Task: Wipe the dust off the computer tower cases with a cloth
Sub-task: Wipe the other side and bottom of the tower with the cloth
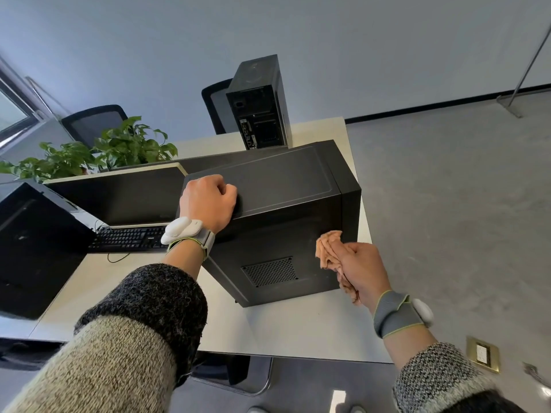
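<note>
Currently, your left hand curls its fingers over the tower case to steady it, while your right hand grips the cloth against its side for wiping.

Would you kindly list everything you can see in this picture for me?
middle tower case: one, black, mid-desk
far tower case: one, black, upright at the desk's far end
left tower case: one, black, at the left edge
cloth: one, peach, by the middle tower case's side
monitor: one, black, left of the middle tower case
keyboard: one, black, before the monitor
desk: one, off-white, under the middle tower case
plants: two, green, behind the monitor
chairs: two, black, beyond the desk
floor socket: one, brass, lower right
wrist bands: two, grey and white, one per wrist
left hand: one, fingers curled, on the middle tower case's top
right hand: one, gripping the cloth
</note>
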`<action>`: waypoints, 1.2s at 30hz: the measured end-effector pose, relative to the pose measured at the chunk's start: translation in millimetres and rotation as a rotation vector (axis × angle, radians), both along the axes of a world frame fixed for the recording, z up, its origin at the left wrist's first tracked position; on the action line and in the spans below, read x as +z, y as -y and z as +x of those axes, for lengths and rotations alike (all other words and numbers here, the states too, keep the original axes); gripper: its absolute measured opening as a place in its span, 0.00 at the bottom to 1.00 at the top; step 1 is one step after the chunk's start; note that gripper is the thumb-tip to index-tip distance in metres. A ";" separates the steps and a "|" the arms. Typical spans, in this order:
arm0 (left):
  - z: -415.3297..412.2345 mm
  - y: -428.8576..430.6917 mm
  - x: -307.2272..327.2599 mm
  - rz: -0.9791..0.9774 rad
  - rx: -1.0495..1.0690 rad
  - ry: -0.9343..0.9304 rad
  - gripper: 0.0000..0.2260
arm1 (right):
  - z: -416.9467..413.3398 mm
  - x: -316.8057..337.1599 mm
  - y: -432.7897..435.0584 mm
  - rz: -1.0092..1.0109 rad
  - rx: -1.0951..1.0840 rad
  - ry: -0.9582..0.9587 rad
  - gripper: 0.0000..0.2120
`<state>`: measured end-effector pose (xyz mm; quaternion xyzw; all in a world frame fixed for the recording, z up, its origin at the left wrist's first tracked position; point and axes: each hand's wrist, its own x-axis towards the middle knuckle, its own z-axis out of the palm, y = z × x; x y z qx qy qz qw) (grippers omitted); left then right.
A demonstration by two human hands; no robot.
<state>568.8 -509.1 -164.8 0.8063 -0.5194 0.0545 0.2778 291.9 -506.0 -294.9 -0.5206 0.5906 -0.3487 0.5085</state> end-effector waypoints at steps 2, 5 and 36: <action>-0.6 -0.2 -0.6 -0.003 0.001 0.005 0.14 | -1.1 5.4 1.4 -0.023 -0.009 0.007 0.32; 0.0 0.0 0.5 -0.001 -0.012 0.006 0.13 | 4.1 22.1 7.4 -0.153 -0.040 0.030 0.26; -1.1 -3.7 1.0 -0.013 -0.013 0.013 0.15 | -20.5 -36.0 8.7 -0.022 -0.142 -0.021 0.25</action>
